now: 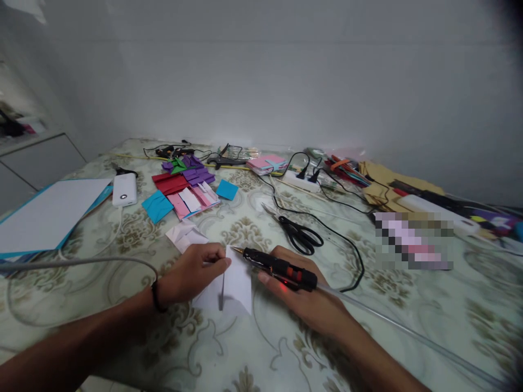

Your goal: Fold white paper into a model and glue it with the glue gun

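My right hand (302, 288) is wrapped round a black glue gun (281, 269), with a clear glue stick (392, 321) running out of its back end. The gun's metal nozzle points left and meets the top of a folded white paper (237, 283). My left hand (200, 269) pinches that paper at its upper left edge, holding it over the tablecloth. Just behind my left hand lies another folded white paper piece (186, 234). Black-handled scissors (300, 234) rest on the cloth beyond the glue gun, blades toward the back left.
Folded coloured papers (192, 185) lie at the back centre-left, near a white power bank (125, 189). Paper sheets (53, 212) are stacked at left. A power strip (302, 181) stands at the back, its black cord (322, 220) looping toward my right hand. Craft supplies crowd the right.
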Action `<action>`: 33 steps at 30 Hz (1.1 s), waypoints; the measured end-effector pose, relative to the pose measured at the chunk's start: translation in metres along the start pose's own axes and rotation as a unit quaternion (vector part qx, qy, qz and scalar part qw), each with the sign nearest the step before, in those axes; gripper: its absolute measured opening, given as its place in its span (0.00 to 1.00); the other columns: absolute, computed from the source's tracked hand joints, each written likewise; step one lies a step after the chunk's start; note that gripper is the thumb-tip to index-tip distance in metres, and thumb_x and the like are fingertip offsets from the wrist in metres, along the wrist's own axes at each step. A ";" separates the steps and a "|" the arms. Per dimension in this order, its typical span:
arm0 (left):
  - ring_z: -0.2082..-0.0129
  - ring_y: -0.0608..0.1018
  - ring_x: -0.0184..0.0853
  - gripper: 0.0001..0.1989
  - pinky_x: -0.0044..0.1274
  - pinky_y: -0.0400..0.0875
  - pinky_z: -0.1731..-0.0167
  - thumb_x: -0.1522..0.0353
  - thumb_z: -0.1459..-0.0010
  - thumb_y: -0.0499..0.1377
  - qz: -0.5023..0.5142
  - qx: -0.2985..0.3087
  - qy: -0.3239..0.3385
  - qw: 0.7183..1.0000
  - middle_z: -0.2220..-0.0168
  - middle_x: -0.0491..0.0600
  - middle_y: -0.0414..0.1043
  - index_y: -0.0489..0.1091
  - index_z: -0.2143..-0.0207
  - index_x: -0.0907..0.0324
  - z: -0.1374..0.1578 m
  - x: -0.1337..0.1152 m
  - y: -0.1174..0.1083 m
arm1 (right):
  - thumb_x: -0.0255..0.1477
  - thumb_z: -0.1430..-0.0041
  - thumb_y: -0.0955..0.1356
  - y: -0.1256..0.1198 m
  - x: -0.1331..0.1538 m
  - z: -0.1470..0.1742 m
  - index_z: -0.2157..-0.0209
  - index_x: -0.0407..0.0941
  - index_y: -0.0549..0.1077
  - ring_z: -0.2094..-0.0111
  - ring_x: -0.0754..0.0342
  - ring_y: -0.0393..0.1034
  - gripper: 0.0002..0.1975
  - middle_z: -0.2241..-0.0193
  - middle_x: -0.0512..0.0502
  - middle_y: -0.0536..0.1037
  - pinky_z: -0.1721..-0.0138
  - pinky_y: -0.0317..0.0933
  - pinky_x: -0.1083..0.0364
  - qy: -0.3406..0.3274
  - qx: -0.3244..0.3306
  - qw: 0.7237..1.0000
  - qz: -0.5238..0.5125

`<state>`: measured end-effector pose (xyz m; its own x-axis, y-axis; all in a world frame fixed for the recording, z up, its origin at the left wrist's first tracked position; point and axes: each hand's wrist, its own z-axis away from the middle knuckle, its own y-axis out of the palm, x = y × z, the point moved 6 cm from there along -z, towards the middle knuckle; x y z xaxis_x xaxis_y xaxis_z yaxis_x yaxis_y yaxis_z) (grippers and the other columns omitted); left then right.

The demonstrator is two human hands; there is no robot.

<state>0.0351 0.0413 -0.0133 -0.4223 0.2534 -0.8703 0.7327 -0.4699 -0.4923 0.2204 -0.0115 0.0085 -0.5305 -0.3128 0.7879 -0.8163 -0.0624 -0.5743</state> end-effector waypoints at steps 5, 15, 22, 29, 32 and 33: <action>0.74 0.64 0.29 0.15 0.20 0.59 0.72 0.62 0.39 0.55 0.001 -0.005 0.003 1.000 0.77 0.42 0.61 0.62 0.76 0.60 0.000 -0.001 -0.001 | 0.38 0.35 0.67 0.002 0.000 0.001 0.77 0.47 0.59 0.74 0.54 0.61 0.19 0.77 0.51 0.65 0.73 0.55 0.55 0.004 -0.003 1.000 0.014; 0.74 0.65 0.28 0.13 0.20 0.59 0.72 0.65 0.38 0.55 -0.020 -0.004 0.027 0.999 0.77 0.41 0.62 0.63 0.75 0.60 0.003 -0.006 0.001 | 0.37 0.36 0.67 0.003 -0.005 0.004 0.77 0.47 0.58 0.76 0.55 0.60 0.19 0.78 0.52 0.64 0.74 0.53 0.55 0.015 -0.023 1.000 0.015; 0.74 0.64 0.28 0.13 0.20 0.59 0.72 0.65 0.38 0.55 -0.020 -0.002 0.028 0.999 0.77 0.41 0.62 0.64 0.75 0.60 0.005 -0.008 0.001 | 0.35 0.37 0.67 0.004 -0.005 0.003 0.77 0.47 0.59 0.77 0.56 0.59 0.18 0.79 0.53 0.63 0.74 0.53 0.55 0.015 -0.026 0.999 0.011; 0.74 0.64 0.28 0.13 0.20 0.59 0.72 0.65 0.38 0.55 -0.019 -0.003 0.031 0.999 0.77 0.41 0.62 0.64 0.75 0.60 0.004 -0.008 0.001 | 0.32 0.38 0.67 0.003 -0.003 0.003 0.78 0.47 0.59 0.77 0.56 0.59 0.16 0.79 0.53 0.64 0.75 0.53 0.56 0.016 -0.034 0.999 0.016; 0.74 0.64 0.28 0.13 0.20 0.59 0.72 0.65 0.38 0.55 -0.022 -0.004 0.031 0.999 0.77 0.41 0.62 0.64 0.75 0.60 0.003 -0.006 0.001 | 0.32 0.39 0.67 0.002 -0.003 0.003 0.78 0.47 0.60 0.77 0.56 0.60 0.16 0.79 0.53 0.65 0.76 0.52 0.56 0.017 -0.036 0.999 0.014; 0.74 0.64 0.28 0.13 0.20 0.59 0.72 0.65 0.38 0.55 -0.023 -0.004 0.031 0.999 0.77 0.41 0.61 0.64 0.75 0.60 0.003 -0.006 0.001 | 0.32 0.39 0.67 0.002 -0.002 0.003 0.78 0.47 0.60 0.77 0.56 0.60 0.15 0.79 0.53 0.65 0.76 0.52 0.56 0.017 -0.037 0.999 0.015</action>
<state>0.0370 0.0370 -0.0088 -0.4210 0.3270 -0.8461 0.7183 -0.4494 -0.5311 0.2206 -0.0133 0.0048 -0.5617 -0.2818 0.7778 -0.8135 0.0168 -0.5814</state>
